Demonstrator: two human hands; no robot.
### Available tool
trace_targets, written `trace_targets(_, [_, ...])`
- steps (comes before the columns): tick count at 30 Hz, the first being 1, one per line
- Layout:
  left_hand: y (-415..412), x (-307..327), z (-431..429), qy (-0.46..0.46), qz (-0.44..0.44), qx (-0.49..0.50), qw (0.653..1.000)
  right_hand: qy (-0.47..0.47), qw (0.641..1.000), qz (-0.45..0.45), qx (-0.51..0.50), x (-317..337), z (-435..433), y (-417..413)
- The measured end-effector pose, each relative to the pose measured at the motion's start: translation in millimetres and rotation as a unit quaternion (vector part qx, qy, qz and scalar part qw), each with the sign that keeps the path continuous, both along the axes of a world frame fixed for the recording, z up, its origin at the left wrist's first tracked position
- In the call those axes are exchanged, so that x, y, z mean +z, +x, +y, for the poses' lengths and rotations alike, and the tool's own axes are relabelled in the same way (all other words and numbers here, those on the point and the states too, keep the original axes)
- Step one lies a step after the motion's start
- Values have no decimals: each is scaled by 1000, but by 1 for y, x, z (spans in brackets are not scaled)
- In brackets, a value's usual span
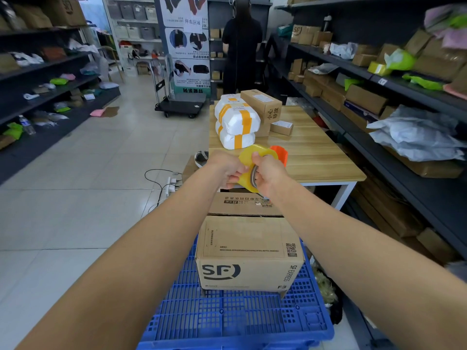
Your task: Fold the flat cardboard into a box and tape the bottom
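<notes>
- Left hand (227,170): its fingers are curled and pinch the near edge of the tape (249,154), seemingly feeling for the loose end. If the end tears off narrow or sticks back to the roll, the strip will probably start crooked.
- Right hand (269,173): it is closed around the roll, with fingers through the core and the orange cutter (279,154) on the far side. A hard pull could likely jerk the roll loose or bring fingers near the blade.
- Box (249,251): it stands folded on the blue pallet (227,317), below and nearer than both hands, and neither hand holds it. I see no tape on its upper face. With nothing steadying it, pressing tape down could slide or skew it on the slotted surface.
- Brown panel (243,203): it lies just beyond the box, and I can't tell whether it is a flap or a loose sheet. It may snag the strip.
- Left: bare floor (75,185) gives the elbow room, but a cable (161,173) and power strip lie near the pallet's far corner.
- Ahead: the tabletop (316,152) edge is just beyond the hands, with parcels (237,122) stacked near it.
- Right: the shelves (404,152) run close, so there is little swing room.
</notes>
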State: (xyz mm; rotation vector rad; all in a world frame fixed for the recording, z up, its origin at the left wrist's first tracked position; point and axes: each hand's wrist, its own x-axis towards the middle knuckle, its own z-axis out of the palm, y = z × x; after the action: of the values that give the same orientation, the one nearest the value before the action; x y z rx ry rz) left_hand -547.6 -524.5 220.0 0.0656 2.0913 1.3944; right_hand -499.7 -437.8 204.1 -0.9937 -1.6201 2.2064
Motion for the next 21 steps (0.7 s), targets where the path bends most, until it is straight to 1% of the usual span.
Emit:
trace_targets(3, [0,3,1,-35,26,-5,999,31,1000,0,1,-3,-2,-1])
trace_targets(8, [4,6,7,-88,107,4,990,66,998,-1,-15,-1,-6,3])
trace_targets(17, [16,10,5,-51,90,7,995,20,999,16,-20,3,-11,7])
trace_targets(21, [14,2,-2,-12,82,40,996,-17,999,28,-21,11,-3,4])
